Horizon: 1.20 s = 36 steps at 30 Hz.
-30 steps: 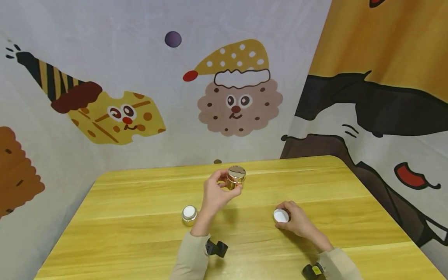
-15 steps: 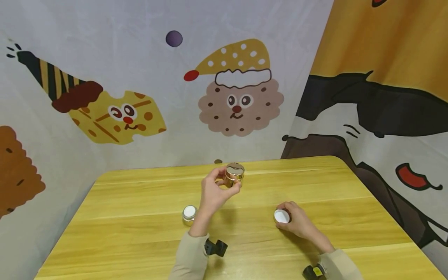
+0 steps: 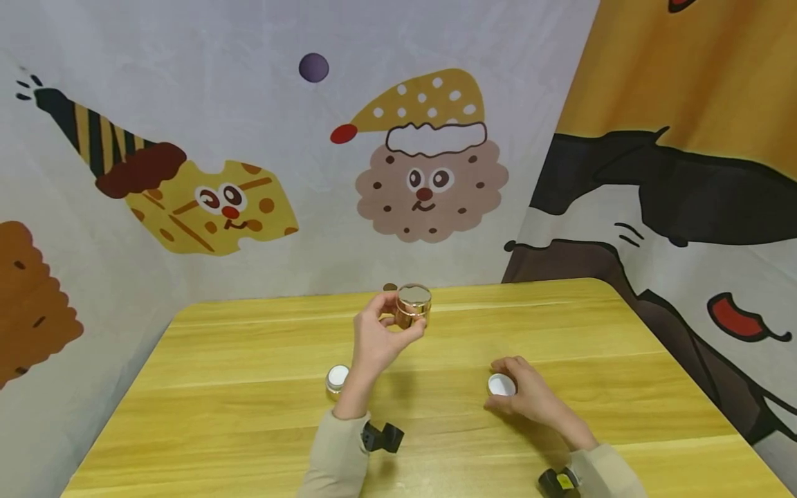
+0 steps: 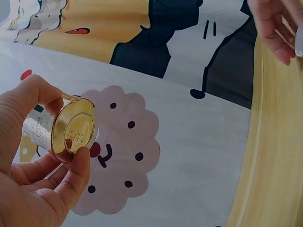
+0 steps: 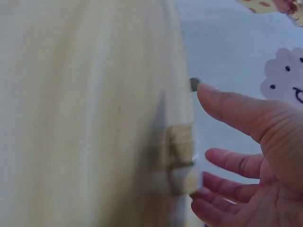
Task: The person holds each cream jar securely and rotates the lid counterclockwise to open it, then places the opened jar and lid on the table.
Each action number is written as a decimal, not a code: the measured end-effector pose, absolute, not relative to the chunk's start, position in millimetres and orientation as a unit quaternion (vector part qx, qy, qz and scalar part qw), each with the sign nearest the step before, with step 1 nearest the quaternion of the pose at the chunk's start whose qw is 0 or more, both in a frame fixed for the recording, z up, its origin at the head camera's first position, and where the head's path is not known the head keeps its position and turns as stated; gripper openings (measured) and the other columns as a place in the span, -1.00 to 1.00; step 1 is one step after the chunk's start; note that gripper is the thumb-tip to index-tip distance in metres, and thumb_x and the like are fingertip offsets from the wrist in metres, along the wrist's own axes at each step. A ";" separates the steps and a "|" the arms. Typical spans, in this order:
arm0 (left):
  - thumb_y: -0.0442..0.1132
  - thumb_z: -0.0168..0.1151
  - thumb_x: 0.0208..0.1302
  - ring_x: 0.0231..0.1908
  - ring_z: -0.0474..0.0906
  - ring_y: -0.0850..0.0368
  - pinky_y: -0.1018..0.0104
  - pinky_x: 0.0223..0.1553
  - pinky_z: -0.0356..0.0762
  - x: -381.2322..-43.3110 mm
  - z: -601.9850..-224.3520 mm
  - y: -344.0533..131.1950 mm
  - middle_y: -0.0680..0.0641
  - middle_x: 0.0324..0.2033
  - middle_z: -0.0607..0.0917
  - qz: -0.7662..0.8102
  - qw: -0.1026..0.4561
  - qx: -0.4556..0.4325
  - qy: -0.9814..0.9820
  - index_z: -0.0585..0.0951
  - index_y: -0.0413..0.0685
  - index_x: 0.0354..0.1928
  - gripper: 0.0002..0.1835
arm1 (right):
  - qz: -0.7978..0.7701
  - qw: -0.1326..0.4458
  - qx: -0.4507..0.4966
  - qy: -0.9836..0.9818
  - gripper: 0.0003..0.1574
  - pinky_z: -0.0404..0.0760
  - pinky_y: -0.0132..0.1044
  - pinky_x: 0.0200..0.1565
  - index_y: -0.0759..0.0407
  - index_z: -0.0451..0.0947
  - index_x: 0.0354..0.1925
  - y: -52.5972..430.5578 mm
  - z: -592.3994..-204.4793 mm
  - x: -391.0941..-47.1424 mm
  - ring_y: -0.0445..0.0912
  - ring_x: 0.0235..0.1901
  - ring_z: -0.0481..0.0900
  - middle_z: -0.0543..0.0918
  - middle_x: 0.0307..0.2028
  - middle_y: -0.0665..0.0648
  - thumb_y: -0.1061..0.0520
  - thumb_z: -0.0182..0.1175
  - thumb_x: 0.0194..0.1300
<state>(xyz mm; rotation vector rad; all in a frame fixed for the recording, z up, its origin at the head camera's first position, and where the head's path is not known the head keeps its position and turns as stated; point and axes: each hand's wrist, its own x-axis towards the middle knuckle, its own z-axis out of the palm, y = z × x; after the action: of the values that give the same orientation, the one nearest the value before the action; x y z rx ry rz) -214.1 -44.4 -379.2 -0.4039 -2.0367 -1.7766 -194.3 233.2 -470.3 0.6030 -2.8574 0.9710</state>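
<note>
My left hand (image 3: 376, 344) grips a shiny gold cosmetic jar (image 3: 414, 306) between thumb and fingers, raised above the table. In the left wrist view the gold jar (image 4: 75, 126) shows its base with small printed characters and a label on its side. My right hand (image 3: 529, 393) is spread around a gold jar lid (image 3: 501, 385), which lies on the table with its white inside up. Its thumb stands apart from the lid's rim, and the right wrist view shows the lid (image 5: 181, 149) between loose fingers. A second gold jar (image 3: 337, 378), white-topped, stands beside my left wrist.
The wooden table (image 3: 261, 360) ends at a back edge against a pale curtain (image 3: 261, 90) printed with cartoon figures. A black wrist camera (image 3: 382, 437) is strapped to my left sleeve, another (image 3: 557, 482) to my right.
My left hand has shifted slightly left and up with the gold jar. My right thumb and fingers have come away from the lid, which stays on the table.
</note>
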 end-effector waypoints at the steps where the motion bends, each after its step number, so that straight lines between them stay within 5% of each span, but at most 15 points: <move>1: -0.38 0.45 -0.14 -0.33 0.51 0.04 0.23 -0.34 0.62 -213.8 -379.0 -44.8 -0.16 -0.38 0.61 -0.635 0.203 -0.145 -0.731 0.60 -0.27 -0.18 -0.61 | 0.321 0.039 0.200 -0.925 -0.35 0.56 -0.16 -0.26 0.37 0.49 -0.05 231.7 -468.2 -195.4 0.03 -0.24 0.51 0.52 -0.17 0.22 0.08 0.47 -0.06; 11: -0.36 0.42 -0.12 -0.33 0.51 0.02 0.23 -0.35 0.62 -213.1 -379.5 -47.6 -0.16 -0.37 0.60 -0.633 0.206 -0.154 -0.730 0.60 -0.27 -0.17 -0.62 | 0.361 0.180 0.241 -0.882 -0.63 0.63 -0.08 -0.22 0.32 0.56 -0.16 203.9 -428.2 -201.7 0.04 -0.26 0.57 0.63 -0.23 0.19 0.34 0.38 0.00; 29: -0.45 0.45 -0.16 -0.34 0.53 -0.07 0.06 -0.35 0.63 -213.1 -380.1 -45.8 -0.20 -0.39 0.64 -0.645 0.203 -0.166 -0.718 0.58 -0.32 -0.18 -0.60 | 0.459 0.198 0.232 -0.834 -0.72 0.59 -0.27 -0.07 0.32 0.57 -0.13 169.7 -371.3 -202.6 -0.03 -0.14 0.57 0.64 -0.16 0.20 0.34 0.29 0.13; 36: -0.41 0.45 -0.15 -0.34 0.52 0.03 0.16 -0.32 0.63 -211.5 -381.3 -44.5 -0.14 -0.40 0.61 -0.636 0.194 -0.158 -0.730 0.58 -0.26 -0.20 -0.62 | 0.515 0.186 0.251 -0.798 -0.66 0.54 -0.36 -0.01 0.40 0.55 -0.12 148.7 -356.1 -201.3 0.00 -0.10 0.57 0.62 -0.14 0.24 0.39 0.31 0.08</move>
<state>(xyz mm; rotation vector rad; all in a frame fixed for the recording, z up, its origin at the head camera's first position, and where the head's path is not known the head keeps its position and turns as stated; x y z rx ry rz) -211.5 -44.5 -381.3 -0.4420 -2.0476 -1.7849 -201.3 148.7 -356.1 0.7078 -2.2487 1.4494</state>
